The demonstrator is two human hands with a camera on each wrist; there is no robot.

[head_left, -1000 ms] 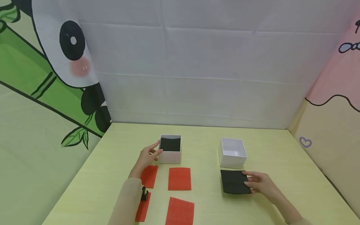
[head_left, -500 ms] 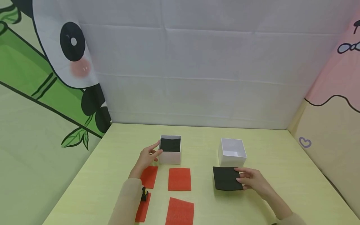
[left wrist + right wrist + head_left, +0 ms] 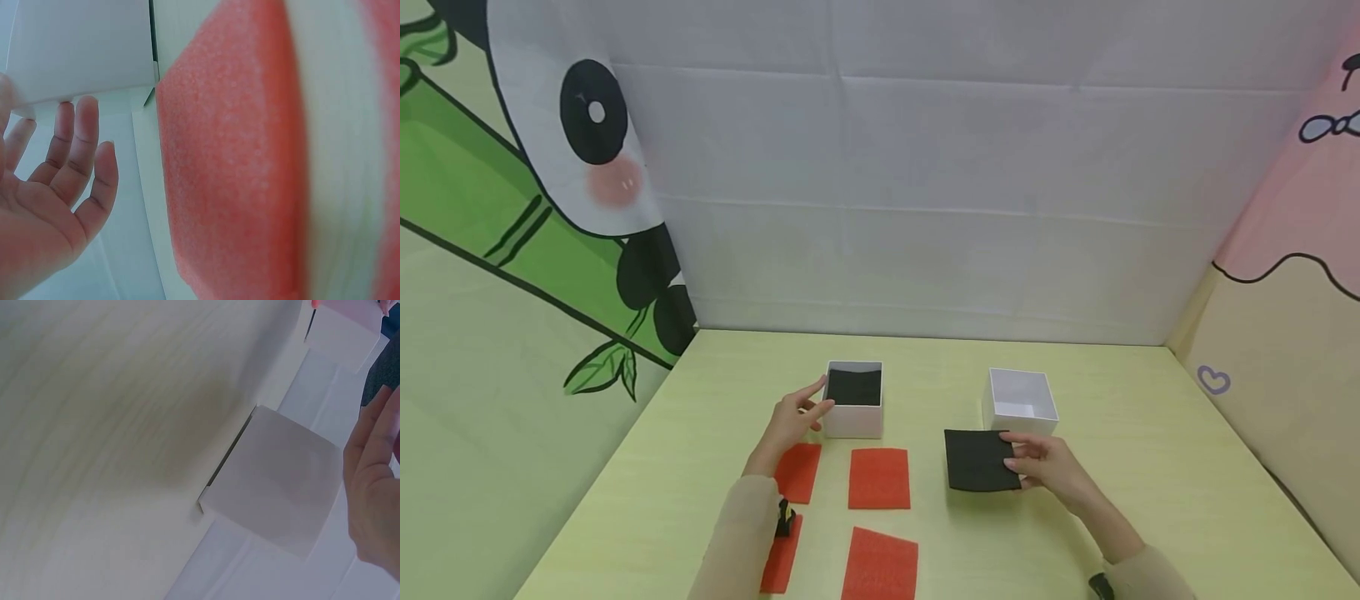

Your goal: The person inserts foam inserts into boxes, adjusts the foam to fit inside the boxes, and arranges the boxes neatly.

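Note:
My right hand (image 3: 1026, 460) pinches the right edge of a black foam square (image 3: 976, 460), held just above the table in front of an empty white box (image 3: 1020, 406). In the right wrist view, that white box (image 3: 275, 481) sits beside my fingers (image 3: 375, 475). My left hand (image 3: 808, 408) rests with relaxed fingers against the left side of a second white box (image 3: 853, 421), which has black foam (image 3: 854, 386) inside. The left wrist view shows the left hand (image 3: 75, 162) open below that box (image 3: 81, 50), next to a red foam square (image 3: 231, 175).
Several red foam squares lie on the yellow-green table (image 3: 1150, 467): one at centre (image 3: 878, 477), one under my left wrist (image 3: 797, 471), and two nearer the front edge (image 3: 880, 562). Printed backdrop walls close in the back, left and right.
My right hand has carried the black foam square to the left and slightly away from me, off the table. The left hand has stayed against the box.

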